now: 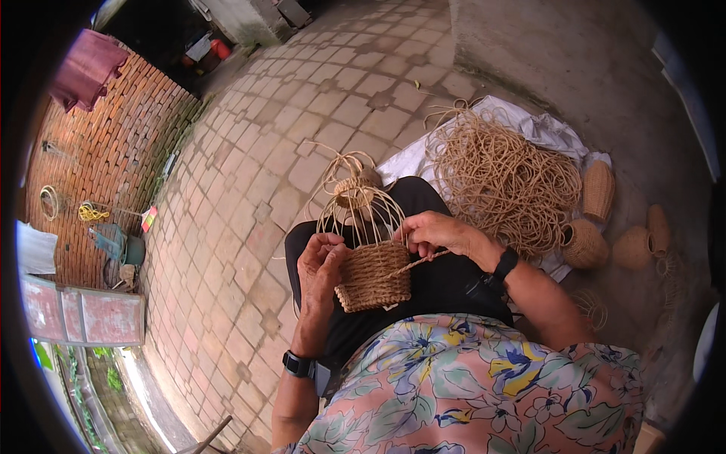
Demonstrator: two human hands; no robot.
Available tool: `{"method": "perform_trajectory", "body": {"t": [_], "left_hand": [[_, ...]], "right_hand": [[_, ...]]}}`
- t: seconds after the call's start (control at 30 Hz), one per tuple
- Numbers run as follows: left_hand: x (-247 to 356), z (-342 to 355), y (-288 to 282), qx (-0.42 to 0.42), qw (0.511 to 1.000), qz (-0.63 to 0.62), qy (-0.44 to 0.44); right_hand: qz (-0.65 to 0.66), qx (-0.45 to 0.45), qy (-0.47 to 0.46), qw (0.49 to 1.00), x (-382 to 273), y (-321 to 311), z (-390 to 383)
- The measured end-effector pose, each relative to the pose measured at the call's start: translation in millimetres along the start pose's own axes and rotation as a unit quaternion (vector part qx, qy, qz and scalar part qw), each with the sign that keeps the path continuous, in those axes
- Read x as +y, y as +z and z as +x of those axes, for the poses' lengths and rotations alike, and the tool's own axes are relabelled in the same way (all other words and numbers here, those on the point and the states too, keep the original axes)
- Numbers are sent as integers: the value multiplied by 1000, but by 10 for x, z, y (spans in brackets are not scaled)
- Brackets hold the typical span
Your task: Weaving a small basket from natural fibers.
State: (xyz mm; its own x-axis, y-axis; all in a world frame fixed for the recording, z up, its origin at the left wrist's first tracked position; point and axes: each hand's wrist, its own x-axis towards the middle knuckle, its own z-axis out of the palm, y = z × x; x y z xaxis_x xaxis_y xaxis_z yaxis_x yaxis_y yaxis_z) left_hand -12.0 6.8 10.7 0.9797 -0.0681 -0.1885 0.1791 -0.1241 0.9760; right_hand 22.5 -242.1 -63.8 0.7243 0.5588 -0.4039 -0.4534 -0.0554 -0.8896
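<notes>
A small brown woven basket (374, 278) rests on my lap in dark trousers, with pale bent stakes looping up from its rim. My left hand (321, 268) grips the basket at its left rim, fingers curled. My right hand (439, 233) is closed at the right side of the rim among the stakes; what exactly its fingertips pinch is too small to tell. A twisted cord (423, 259) runs from the basket's front toward below that hand. Just beyond the stakes stands another woven piece (355, 189) with loose loops on top.
A tangled heap of cord (503, 185) lies on a white sheet (404, 163) at right, beside several woven vessels (586, 244). Paving (219, 272) extends ahead and left toward a brick wall (136, 106) with hanging coils and tubs at its foot. A concrete wall (544, 53) stands at upper right.
</notes>
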Motion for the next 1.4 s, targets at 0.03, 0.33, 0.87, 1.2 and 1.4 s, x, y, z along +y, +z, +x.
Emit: {"method": "perform_trajectory", "body": {"t": [0.03, 0.33, 0.87, 1.2, 1.4], "left_hand": [[-3, 4, -2, 3, 1000, -14, -1], [28, 9, 36, -15, 1000, -19, 1], [-43, -15, -458, 137, 970, 130, 154], [-301, -211, -440, 25, 902, 306, 303], [-467, -87, -446, 49, 954, 184, 233]], "right_hand": [[-12, -15, -11, 1000, 22, 11, -11], [-432, 212, -195, 855, 85, 235, 72], [-559, 291, -400, 666, -509, 177, -320], [-181, -96, 75, 976, -421, 465, -683], [-19, -50, 3, 999, -587, 626, -592]]}}
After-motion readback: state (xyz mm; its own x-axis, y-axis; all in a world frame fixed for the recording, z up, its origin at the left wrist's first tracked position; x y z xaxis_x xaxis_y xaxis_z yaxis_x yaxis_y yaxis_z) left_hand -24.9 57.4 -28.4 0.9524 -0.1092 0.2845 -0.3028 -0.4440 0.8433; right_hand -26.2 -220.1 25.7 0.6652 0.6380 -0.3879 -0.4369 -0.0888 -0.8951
